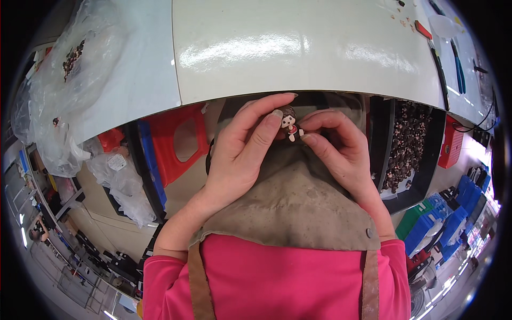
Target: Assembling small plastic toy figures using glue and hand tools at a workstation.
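Between my hands, just below the table's near edge, is a small toy figurine (292, 129) with brown hair, a pale face and a bit of red on its body. My left hand (244, 140) grips it by the head, the thumb pressed against the hair and the index finger stretched along the top. From the other side, my right hand (341, 143) pinches at a small pale limb of the figurine with thumb and index finger. Exactly what those right fingertips hold is partly hidden. Underneath lies my brown apron (298, 197).
A white table (304, 69) spans the front, with clear plastic bags (80, 69) at left and pliers (458, 66) at far right. On the right, a black tray (386, 154) holds many small brown parts. A red stool (181, 141) stands below the table's left side.
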`<state>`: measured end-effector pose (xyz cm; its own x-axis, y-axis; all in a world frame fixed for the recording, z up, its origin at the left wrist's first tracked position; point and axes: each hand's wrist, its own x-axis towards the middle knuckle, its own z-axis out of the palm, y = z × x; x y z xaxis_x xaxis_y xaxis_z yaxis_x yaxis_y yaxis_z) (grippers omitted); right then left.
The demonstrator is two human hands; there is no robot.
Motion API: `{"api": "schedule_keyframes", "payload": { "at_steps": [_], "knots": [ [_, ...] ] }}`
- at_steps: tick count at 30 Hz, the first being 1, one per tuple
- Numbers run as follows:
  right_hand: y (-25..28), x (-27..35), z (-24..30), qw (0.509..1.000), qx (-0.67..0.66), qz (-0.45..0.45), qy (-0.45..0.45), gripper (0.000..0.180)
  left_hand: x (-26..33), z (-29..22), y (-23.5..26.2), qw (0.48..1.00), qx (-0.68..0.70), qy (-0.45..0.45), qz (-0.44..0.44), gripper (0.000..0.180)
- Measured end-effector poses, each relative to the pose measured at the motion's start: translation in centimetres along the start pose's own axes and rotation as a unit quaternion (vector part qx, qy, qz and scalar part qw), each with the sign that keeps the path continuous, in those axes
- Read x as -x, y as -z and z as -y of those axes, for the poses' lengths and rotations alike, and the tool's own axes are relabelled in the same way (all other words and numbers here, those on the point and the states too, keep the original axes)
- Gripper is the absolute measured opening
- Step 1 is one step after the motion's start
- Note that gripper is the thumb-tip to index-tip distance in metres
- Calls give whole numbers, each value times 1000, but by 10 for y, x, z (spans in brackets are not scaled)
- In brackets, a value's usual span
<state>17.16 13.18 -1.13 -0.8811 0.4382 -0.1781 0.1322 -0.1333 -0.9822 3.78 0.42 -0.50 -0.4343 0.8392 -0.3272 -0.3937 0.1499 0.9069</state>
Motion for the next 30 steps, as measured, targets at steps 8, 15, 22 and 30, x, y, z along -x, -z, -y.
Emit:
{"api": "schedule_keyframes", "payload": {
  "at_steps": [8,15,22,30],
  "knots": [
    [0,-6,4,987,126,-22,94,14,0,2,1,1000,12,2,4,32],
    [0,-7,5,979,166,-24,119,16,-1,6,-3,992,124,23,-6,30],
    [-3,-6,1,984,127,-42,115,19,-1,6,-4,987,151,49,4,32],
    [-1,-7,3,975,168,-40,139,19,-1,8,-3,991,128,30,14,34]
  ]
}}
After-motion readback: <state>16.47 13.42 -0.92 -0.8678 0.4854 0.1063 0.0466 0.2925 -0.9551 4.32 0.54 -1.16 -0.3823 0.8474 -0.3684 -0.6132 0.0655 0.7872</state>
